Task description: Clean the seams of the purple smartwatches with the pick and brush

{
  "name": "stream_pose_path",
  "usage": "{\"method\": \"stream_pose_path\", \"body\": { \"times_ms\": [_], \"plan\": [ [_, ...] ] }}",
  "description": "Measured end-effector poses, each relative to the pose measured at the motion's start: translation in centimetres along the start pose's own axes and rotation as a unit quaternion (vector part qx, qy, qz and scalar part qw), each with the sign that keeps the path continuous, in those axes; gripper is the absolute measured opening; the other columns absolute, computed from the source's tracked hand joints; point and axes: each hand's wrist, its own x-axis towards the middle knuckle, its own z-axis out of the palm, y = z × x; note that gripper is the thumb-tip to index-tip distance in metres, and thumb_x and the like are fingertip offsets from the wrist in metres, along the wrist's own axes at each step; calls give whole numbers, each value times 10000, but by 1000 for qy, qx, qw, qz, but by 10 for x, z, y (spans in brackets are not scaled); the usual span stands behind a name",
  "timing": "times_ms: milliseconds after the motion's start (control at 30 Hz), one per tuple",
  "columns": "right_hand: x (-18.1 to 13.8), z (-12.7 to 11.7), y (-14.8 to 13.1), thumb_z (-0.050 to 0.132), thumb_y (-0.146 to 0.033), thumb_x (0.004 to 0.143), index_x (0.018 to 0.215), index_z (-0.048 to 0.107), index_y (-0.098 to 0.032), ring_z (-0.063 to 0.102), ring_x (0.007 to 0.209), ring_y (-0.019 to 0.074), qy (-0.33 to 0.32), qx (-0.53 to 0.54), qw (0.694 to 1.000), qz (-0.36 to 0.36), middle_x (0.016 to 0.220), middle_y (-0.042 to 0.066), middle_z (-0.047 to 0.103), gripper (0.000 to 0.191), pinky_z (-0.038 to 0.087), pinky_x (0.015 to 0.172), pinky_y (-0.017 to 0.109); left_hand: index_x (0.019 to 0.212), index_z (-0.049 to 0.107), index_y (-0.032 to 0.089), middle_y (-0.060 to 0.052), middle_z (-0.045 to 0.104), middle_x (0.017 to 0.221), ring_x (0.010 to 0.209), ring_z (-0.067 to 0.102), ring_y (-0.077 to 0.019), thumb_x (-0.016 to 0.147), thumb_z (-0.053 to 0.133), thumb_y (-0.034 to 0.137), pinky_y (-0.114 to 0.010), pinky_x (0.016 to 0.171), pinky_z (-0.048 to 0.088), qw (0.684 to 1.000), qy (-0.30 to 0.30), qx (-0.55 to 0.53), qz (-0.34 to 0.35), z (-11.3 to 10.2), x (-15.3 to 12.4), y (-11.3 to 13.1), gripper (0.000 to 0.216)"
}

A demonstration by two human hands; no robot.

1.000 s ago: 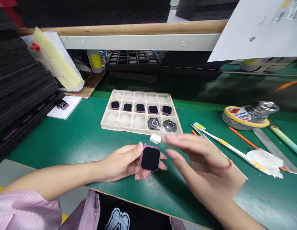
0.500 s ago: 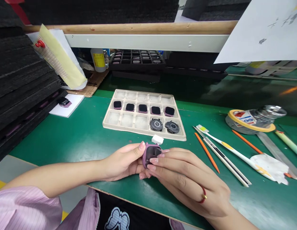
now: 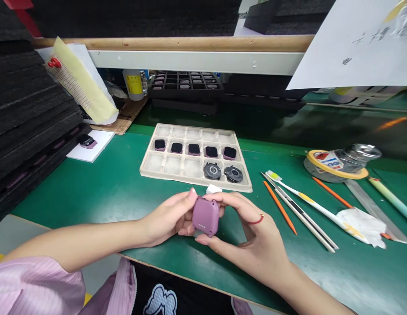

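A purple smartwatch case is held between both hands over the near side of the green table, its plain purple back facing up and its dark screen side hidden. My left hand grips its left edge, thumb on top and fingers curled beneath. With thumb at the lower corner and index finger at the upper corner, my right hand clasps the right side. Just beyond the fingers lies a small white block. A pale plastic tray behind it carries a row of purple watch cases and two round black parts.
On the right lie an orange stick, a white toothbrush, tweezers and a steel ruler. Behind them stands a glass jar with a yellow-rimmed roll. Black foam trays are stacked at left; a shelf edge crosses above.
The watch case has been turned over: its dark screen faced up before, and now its purple back does. My right hand has rotated from fingers laid across it to a thumb-and-finger grip.
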Motion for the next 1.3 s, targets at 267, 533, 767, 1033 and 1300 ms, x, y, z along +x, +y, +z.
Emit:
{"method": "stream_pose_path", "body": {
  "times_ms": [267,533,767,1033,1300],
  "plan": [
    [3,-3,0,827,-333,787,1221,614,-274,700,1006,246,3,-38,999,-13,1081,68,734,487,593,848,378,1062,617,128,-113,737,871,525,538,-97,882,656,618,-212,469,320,999,-6,-45,-11,-2,-1,2,524],
    [3,-3,0,819,-344,800,1225,604,-274,694,965,221,9,-46,998,-31,1061,53,737,481,589,831,351,1087,622,125,-105,729,874,519,514,-85,885,646,624,-216,483,324,999,-23,-44,-6,0,1,3,538],
    [1,-4,-1,819,-323,800,1231,599,-281,713,998,243,15,5,1000,20,1097,64,731,486,620,803,361,963,608,136,-16,613,687,540,507,-100,937,529,648,-218,511,406,971,27,219,93,-3,-7,-2,519],
    [3,-2,-2,525,-332,1009,1131,682,-260,682,582,122,-35,229,960,158,907,24,754,211,588,510,241,799,530,165,-41,643,678,525,535,-100,908,548,662,-202,478,404,969,11,234,72,1,-10,-2,509],
    [3,-2,-2,784,-159,816,1292,564,-317,763,935,172,-65,216,969,103,1111,1,756,547,648,821,280,780,517,172,-3,605,651,519,514,-85,955,528,599,-185,474,402,965,40,233,116,-1,-10,-2,461]
  ]
}}
